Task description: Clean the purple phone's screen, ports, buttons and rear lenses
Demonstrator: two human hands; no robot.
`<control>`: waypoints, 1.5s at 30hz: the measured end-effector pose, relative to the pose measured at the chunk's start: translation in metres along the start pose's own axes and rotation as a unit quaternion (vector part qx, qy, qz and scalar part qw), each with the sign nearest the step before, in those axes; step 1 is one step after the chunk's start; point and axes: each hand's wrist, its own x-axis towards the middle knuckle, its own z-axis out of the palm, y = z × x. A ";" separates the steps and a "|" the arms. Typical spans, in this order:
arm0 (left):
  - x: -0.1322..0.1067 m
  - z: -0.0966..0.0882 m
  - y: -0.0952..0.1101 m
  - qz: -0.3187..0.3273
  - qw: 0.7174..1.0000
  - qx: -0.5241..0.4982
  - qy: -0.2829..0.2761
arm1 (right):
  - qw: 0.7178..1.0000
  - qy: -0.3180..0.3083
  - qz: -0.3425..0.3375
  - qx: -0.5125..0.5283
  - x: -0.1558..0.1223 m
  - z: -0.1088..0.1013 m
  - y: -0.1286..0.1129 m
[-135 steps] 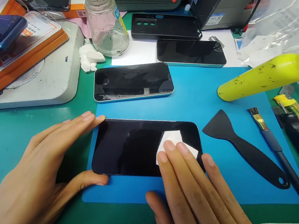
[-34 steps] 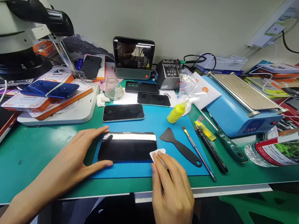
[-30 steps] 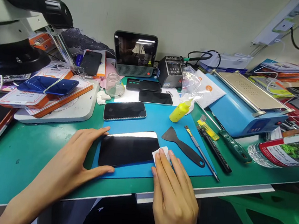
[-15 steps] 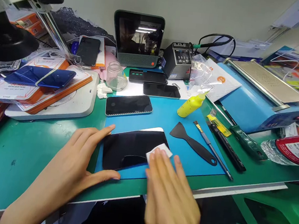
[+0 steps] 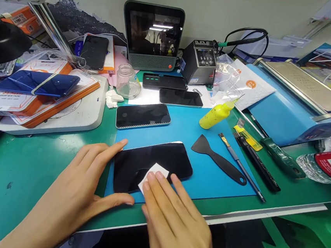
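Phone [image 5: 162, 158] lies screen up, long side across, on the near part of the blue mat [image 5: 206, 182], which gives it a soft, flat bed on the green bench [image 5: 33, 158]. Left hand [image 5: 79, 193] is spread wide and flat. Its forefinger runs by the phone's far left corner and its thumb by the near edge, so the left end sits bracketed between them, apparently to stop it sliding. Right hand [image 5: 173, 222] is also flat and grips nothing. Its straight fingers [image 5: 160, 182] press a small white wipe [image 5: 153, 171] onto the glass near the screen's near edge, just left of middle. Scraper [image 5: 220, 164], brush [image 5: 238, 162] and yellow bottle [image 5: 217, 113] lie to the right, apart from both hands but within reach.
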 end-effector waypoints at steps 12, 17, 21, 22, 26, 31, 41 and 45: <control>0.000 -0.002 0.001 -0.004 1.000 0.002 -0.007 | 1.000 -0.002 0.014 -0.008 0.005 -0.005 0.007; 0.001 -0.002 0.002 -0.001 1.000 0.006 -0.006 | 0.998 0.014 0.051 -0.038 0.009 -0.003 0.007; 0.002 -0.001 0.002 -0.004 1.000 0.004 -0.012 | 0.999 -0.025 0.018 0.032 0.010 -0.003 0.001; 0.002 -0.002 0.002 -0.004 1.000 0.005 -0.013 | 0.999 -0.023 0.029 0.028 0.010 -0.003 0.001; 0.002 -0.002 0.002 -0.002 1.000 0.011 -0.011 | 0.998 0.011 0.061 -0.002 0.011 -0.003 0.002; 0.002 -0.003 0.003 -0.009 1.000 0.003 -0.016 | 0.999 -0.039 0.012 0.020 0.006 -0.005 0.004; 0.001 -0.003 0.002 -0.009 1.000 0.001 -0.026 | 0.999 -0.012 0.013 0.049 0.013 0.002 -0.003; 0.001 -0.004 0.002 -0.009 1.000 0.009 -0.029 | 0.998 0.022 0.065 -0.010 0.014 -0.003 0.007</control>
